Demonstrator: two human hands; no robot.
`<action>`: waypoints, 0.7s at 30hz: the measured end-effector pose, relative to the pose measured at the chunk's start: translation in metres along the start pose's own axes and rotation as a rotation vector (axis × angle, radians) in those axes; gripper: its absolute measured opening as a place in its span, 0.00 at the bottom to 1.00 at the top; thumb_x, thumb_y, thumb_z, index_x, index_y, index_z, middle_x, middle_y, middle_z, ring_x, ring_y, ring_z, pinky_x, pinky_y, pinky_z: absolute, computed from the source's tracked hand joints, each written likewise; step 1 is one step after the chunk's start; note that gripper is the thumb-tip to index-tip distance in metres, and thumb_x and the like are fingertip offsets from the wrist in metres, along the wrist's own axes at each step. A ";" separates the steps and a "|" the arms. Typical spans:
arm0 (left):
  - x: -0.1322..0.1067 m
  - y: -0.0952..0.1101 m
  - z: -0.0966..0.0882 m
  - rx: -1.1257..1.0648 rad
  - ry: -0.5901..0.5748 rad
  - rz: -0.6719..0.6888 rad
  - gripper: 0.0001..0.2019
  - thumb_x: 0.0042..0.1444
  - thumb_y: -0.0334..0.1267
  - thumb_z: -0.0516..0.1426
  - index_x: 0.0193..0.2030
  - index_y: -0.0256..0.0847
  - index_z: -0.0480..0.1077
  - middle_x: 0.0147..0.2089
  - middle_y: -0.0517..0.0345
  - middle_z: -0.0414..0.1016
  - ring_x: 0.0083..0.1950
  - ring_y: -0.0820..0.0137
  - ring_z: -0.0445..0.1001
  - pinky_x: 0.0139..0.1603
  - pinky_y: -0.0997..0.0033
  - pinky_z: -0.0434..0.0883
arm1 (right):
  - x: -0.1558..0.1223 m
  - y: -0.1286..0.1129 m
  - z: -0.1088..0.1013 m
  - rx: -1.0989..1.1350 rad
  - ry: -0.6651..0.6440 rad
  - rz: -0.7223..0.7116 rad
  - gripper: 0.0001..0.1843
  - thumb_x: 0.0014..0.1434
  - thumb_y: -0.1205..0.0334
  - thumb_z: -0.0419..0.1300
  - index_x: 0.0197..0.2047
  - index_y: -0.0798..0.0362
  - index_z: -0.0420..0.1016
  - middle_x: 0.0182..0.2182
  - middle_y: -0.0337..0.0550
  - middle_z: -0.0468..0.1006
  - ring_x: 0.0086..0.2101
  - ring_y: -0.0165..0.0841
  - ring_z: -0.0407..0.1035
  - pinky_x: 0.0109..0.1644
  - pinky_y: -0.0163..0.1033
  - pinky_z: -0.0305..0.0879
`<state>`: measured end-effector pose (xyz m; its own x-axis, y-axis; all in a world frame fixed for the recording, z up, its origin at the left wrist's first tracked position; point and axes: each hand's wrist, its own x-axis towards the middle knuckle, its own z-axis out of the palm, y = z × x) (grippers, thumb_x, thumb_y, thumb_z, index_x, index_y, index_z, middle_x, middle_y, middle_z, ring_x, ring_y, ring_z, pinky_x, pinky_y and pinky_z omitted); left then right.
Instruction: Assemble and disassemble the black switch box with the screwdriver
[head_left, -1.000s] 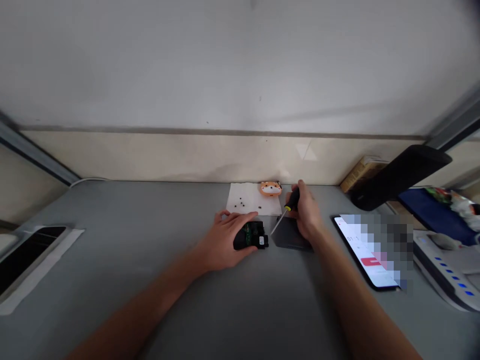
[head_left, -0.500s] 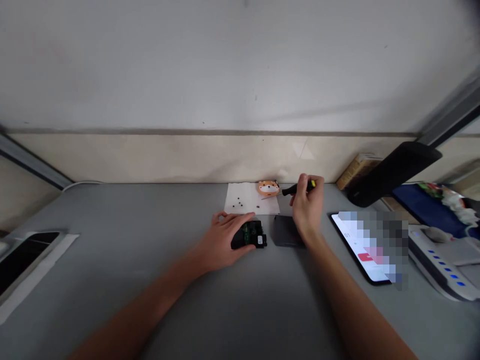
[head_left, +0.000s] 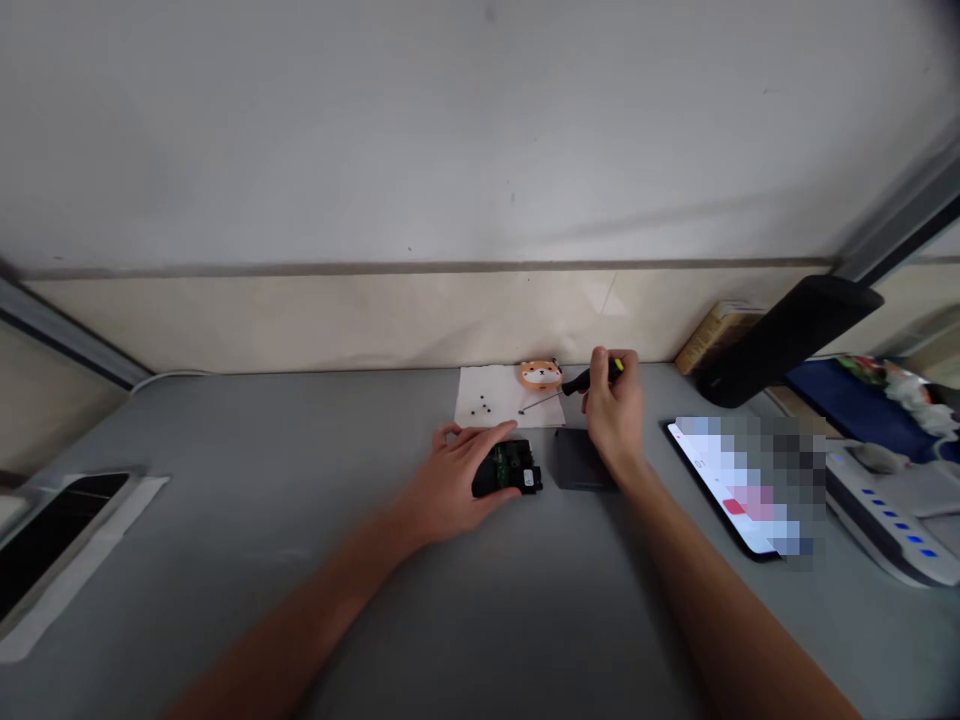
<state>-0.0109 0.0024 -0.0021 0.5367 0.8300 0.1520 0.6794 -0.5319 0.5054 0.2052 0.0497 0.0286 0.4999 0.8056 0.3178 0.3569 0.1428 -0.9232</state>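
Note:
My left hand is closed round the left part of a small black electronic device, whose green circuit board shows between thumb and fingers. In my right hand is a screwdriver with a black and yellow handle. Its thin shaft slants down to the left, and the tip is at a small dark screw on a white sheet of paper. Several more tiny screws lie on the paper's left half. A dark grey flat cover rests on the table, partly under my right wrist.
An orange dog-face case sits at the paper's back edge. To the right are a lit phone, a black cylinder, a box and a white power strip. Another dark-screened device lies far left.
The screwdriver tip has come down to the lone screw on the paper. My left hand still holds the device, and the whole view has shifted slightly.

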 end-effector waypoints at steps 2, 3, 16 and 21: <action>-0.001 0.000 0.000 -0.001 0.005 0.002 0.33 0.62 0.45 0.63 0.71 0.48 0.56 0.64 0.50 0.74 0.65 0.53 0.72 0.72 0.44 0.56 | 0.000 0.000 0.000 0.010 0.016 -0.006 0.18 0.67 0.42 0.53 0.36 0.48 0.63 0.18 0.28 0.66 0.20 0.28 0.61 0.26 0.34 0.53; -0.001 0.000 0.000 -0.003 0.011 0.004 0.33 0.62 0.45 0.63 0.71 0.49 0.56 0.65 0.51 0.74 0.65 0.53 0.72 0.72 0.44 0.56 | 0.000 -0.001 0.000 0.020 0.024 -0.013 0.18 0.67 0.41 0.53 0.36 0.48 0.62 0.18 0.28 0.66 0.20 0.28 0.62 0.26 0.34 0.53; 0.000 -0.001 0.001 -0.019 0.032 0.006 0.35 0.61 0.47 0.64 0.71 0.52 0.56 0.63 0.52 0.75 0.64 0.54 0.72 0.72 0.43 0.56 | 0.001 -0.004 -0.002 0.102 0.041 0.016 0.20 0.67 0.39 0.52 0.36 0.47 0.62 0.17 0.27 0.64 0.18 0.28 0.61 0.25 0.34 0.54; 0.000 -0.001 0.002 -0.005 0.041 -0.001 0.32 0.60 0.45 0.64 0.68 0.50 0.59 0.63 0.52 0.76 0.62 0.55 0.74 0.71 0.44 0.56 | 0.001 -0.003 -0.001 0.065 0.018 0.012 0.18 0.68 0.42 0.51 0.37 0.47 0.61 0.18 0.28 0.66 0.19 0.28 0.62 0.25 0.34 0.54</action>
<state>-0.0103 0.0023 -0.0043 0.5150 0.8368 0.1857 0.6775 -0.5301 0.5099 0.2058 0.0492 0.0319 0.5183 0.7970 0.3101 0.2994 0.1705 -0.9388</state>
